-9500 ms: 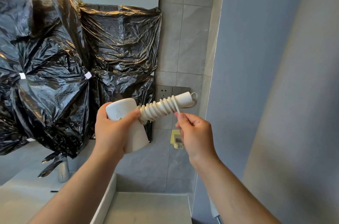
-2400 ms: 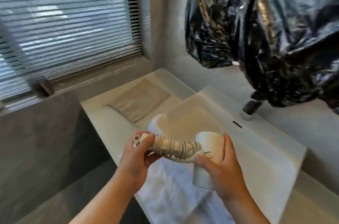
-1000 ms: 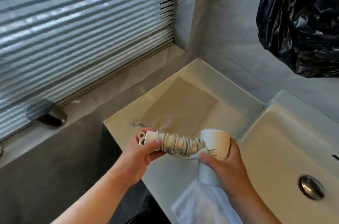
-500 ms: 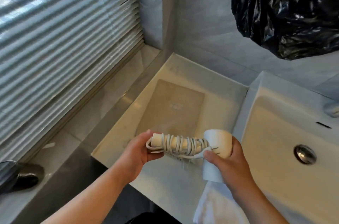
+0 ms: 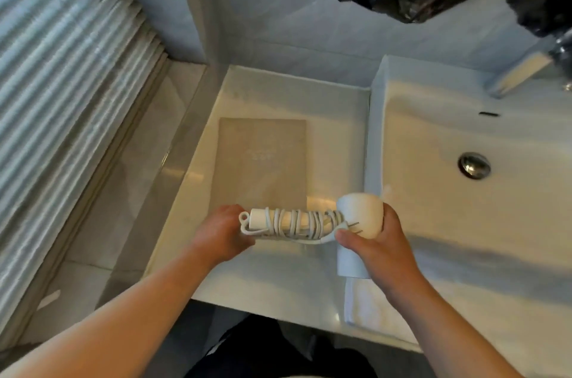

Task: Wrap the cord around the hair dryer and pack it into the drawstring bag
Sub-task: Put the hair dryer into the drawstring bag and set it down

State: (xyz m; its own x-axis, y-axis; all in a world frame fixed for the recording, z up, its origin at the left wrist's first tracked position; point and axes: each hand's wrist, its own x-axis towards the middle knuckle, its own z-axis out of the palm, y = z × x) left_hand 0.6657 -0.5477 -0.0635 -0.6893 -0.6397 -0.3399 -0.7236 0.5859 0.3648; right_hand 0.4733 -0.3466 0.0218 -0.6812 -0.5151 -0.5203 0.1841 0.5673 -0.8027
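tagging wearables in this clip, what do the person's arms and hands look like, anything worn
The left hand and right hand are bare: no gloves, rings or watch show. Both forearms are bare as well, with no sleeve in view as far as the picture's lower edge.

cam: we work from one head-worn wide-angle view | aim: we look forward and steeply down onto the worktop [image 5: 278,278] and the sink [image 5: 433,198] to its right | range: close, left hand [image 5: 223,233] and right hand [image 5: 379,250] just below mid-frame, forearms reach up from the bottom edge | edges: blinds [image 5: 62,68] left, wall [image 5: 294,21] ahead
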